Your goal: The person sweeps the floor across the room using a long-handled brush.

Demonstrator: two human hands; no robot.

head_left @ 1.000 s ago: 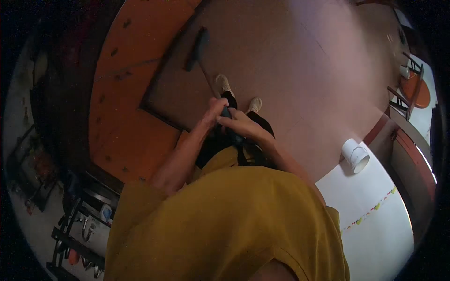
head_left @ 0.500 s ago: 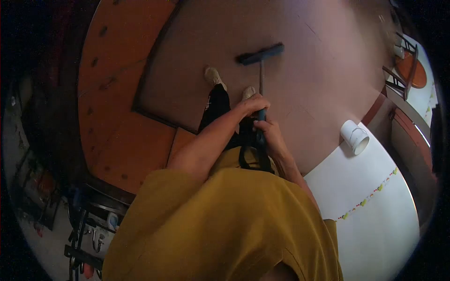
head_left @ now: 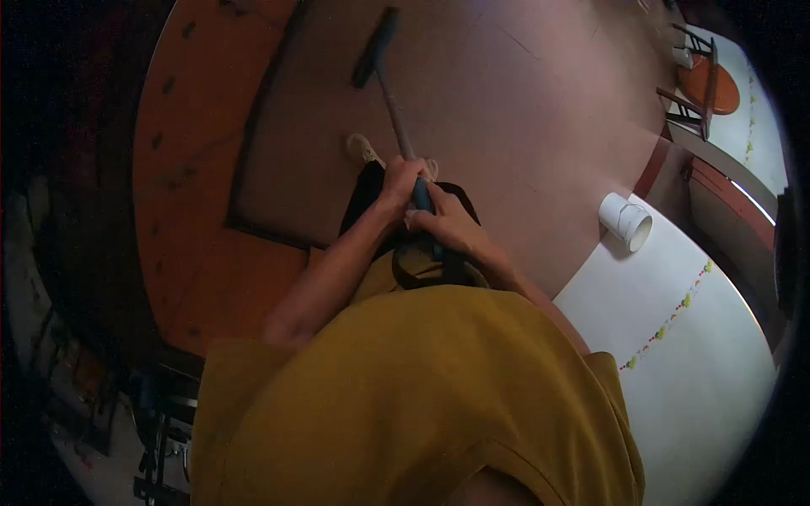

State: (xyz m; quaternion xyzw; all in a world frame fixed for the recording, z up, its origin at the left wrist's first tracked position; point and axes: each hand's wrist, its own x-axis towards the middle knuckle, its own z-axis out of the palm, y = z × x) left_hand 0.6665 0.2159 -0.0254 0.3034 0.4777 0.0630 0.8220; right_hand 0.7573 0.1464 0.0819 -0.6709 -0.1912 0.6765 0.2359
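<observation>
My left hand point(head_left: 402, 179) is wrapped round the handle of a broom point(head_left: 393, 114), high on the dark grip. Lower down, closer to my body, my right hand point(head_left: 449, 221) is closed round the same handle. The broom's wide, dark head point(head_left: 376, 47) is on the brown floor ahead of my feet, a little to the left, blurred by motion. One pale shoe point(head_left: 361, 149) shows beside the handle; the other is mostly hidden behind my hands.
On the left lies an orange-brown surface point(head_left: 198, 194) with a dark edge. To the right, a white bucket point(head_left: 620, 218) is beside a white surface point(head_left: 633, 312) with a coloured pattern strip. A dark chair point(head_left: 704, 97) with an orange seat is farther off, upper right.
The broom head has swung left and away from me, turning from nearly crosswise to steeply slanted. Both hands have shifted left with the handle, keeping their grip.
</observation>
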